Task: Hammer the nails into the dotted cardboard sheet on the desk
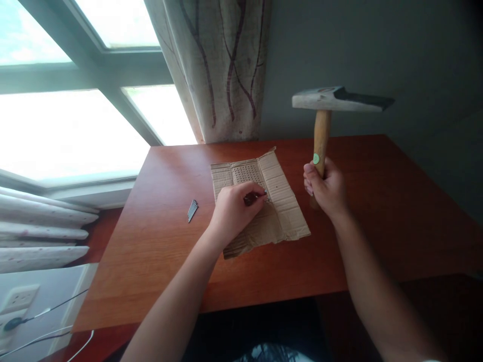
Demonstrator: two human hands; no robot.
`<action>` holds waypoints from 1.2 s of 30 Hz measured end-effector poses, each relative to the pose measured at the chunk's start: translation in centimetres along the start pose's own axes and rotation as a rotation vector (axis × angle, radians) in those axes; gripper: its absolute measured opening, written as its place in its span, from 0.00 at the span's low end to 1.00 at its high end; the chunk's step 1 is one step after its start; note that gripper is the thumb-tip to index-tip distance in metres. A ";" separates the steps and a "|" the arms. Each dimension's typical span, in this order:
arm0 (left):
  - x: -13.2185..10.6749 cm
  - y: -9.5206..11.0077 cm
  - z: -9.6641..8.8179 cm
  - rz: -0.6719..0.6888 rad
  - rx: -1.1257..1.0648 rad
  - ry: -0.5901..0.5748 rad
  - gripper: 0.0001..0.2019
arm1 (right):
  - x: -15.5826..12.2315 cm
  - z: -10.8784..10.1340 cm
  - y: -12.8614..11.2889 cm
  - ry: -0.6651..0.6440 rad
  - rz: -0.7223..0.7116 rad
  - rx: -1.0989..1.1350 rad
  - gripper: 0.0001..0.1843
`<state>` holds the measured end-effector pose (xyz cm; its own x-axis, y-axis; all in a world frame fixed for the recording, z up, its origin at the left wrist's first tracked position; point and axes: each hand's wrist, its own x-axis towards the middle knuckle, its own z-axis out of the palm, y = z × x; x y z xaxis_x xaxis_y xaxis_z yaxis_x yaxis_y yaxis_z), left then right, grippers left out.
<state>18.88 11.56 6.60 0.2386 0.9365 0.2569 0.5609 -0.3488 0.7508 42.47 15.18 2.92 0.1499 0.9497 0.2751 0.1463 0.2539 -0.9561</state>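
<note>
In my right hand (327, 188) is a hammer (321, 130), held upright by its wooden handle, its metal head raised well above the table. A round green sticker marks the handle. My left hand (239, 203) rests over a flattened sheet of cardboard (289, 211), thumb and forefinger pinched on a nail; only a small bit of it shows at the fingertips. Beyond the left hand, a grid of small dark holes (247, 173) covers part of the cardboard. Several loose nails (192, 210) lie side by side on the wood, left of the cardboard.
The reddish wooden table (158, 256) spans the view. A patterned curtain (226, 65) hangs behind it, with a bright window (75, 130) at left. Lower left, a wall socket (20, 299) has a plug and cables (56, 304) beside the table's edge.
</note>
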 end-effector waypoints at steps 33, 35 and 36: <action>0.0 -0.2 0.3 -0.019 0.046 0.001 0.04 | -3.9 -7.3 -11.7 -0.580 -0.106 -1.080 0.27; 0.0 -0.1 0.3 -0.016 0.052 0.000 0.05 | -3.9 -7.3 -11.7 -0.553 -0.120 -1.083 0.28; 0.0 -0.1 0.3 -0.015 0.052 0.000 0.05 | -4.0 -7.3 -11.8 -0.539 -0.127 -1.082 0.28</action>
<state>19.08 11.61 6.33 0.2299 0.9416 0.2461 0.6048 -0.3363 0.7219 47.25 7.11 13.80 -0.3126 0.9492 0.0374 0.9095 0.3104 -0.2765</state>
